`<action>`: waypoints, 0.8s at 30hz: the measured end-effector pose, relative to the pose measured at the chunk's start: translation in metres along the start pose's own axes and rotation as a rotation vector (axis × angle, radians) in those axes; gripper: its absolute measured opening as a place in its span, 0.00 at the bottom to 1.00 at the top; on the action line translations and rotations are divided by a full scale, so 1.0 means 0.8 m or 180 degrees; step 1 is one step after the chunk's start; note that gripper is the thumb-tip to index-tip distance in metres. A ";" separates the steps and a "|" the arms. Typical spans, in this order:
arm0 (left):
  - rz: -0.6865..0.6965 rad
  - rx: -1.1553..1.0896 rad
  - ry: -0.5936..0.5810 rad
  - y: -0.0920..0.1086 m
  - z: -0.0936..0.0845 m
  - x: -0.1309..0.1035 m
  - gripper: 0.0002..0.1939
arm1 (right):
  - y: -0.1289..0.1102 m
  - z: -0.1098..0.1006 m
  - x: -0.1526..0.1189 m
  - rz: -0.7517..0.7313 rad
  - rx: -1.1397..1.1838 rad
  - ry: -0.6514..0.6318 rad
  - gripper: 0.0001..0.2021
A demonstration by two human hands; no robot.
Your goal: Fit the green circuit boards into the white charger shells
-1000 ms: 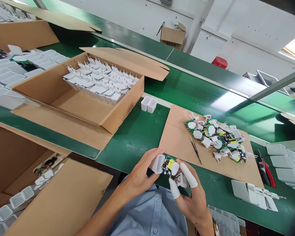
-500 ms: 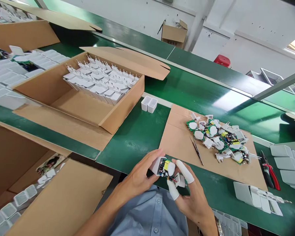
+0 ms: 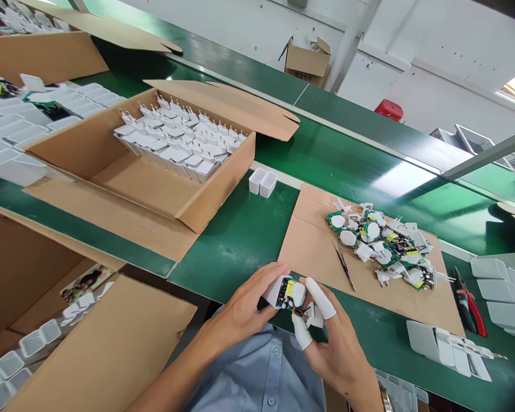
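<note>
Near the table's front edge, my left hand (image 3: 246, 303) grips a small white plastic case (image 3: 273, 290). A circuit board (image 3: 292, 292) with yellow and white parts sits partly inside the case's open end. My right hand (image 3: 337, 337), with white covers on thumb and forefinger, holds the board's outer side and a white plug piece (image 3: 315, 316) joined to it by thin wires. Beyond my hands, a heap of circuit boards with plug pieces (image 3: 384, 246) lies on a cardboard sheet (image 3: 311, 229), with metal tweezers (image 3: 344, 264) beside it.
An open carton (image 3: 214, 189) holding rows of white plug units stands at the left. Two empty white cases (image 3: 262, 182) stand beside it. Red-handled cutters (image 3: 470, 303) and white cases (image 3: 508, 292) are at the right. Another cardboard box (image 3: 98, 349) is at lower left.
The view has shifted slightly. My hands and the parts between them stay almost the same.
</note>
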State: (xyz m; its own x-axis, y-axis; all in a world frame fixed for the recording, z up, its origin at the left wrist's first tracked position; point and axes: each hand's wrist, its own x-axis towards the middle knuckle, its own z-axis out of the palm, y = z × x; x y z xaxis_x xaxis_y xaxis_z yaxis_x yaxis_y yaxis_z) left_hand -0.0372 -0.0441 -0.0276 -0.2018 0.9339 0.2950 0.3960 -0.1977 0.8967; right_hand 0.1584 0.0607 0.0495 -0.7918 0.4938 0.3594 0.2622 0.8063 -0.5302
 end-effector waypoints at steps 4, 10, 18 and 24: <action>0.0006 0.0014 -0.0002 0.003 -0.002 0.001 0.42 | -0.001 -0.002 0.002 -0.0034 -0.0098 -0.0042 0.37; 0.0021 0.0017 0.0008 0.003 -0.001 0.001 0.42 | -0.002 0.001 0.002 -0.0117 -0.0251 -0.0059 0.34; -0.0038 -0.0029 0.0009 0.003 -0.002 0.000 0.41 | -0.003 0.000 0.007 -0.0119 -0.0170 -0.0099 0.33; 0.0006 0.0014 0.0054 0.003 -0.002 0.001 0.40 | -0.002 0.001 0.007 -0.0200 -0.0261 -0.0070 0.34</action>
State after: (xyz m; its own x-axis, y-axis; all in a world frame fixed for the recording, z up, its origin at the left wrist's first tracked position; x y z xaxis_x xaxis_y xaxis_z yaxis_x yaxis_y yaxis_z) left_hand -0.0375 -0.0442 -0.0248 -0.2164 0.9283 0.3023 0.4005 -0.1980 0.8947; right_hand 0.1530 0.0619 0.0521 -0.8198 0.4348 0.3726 0.2551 0.8599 -0.4422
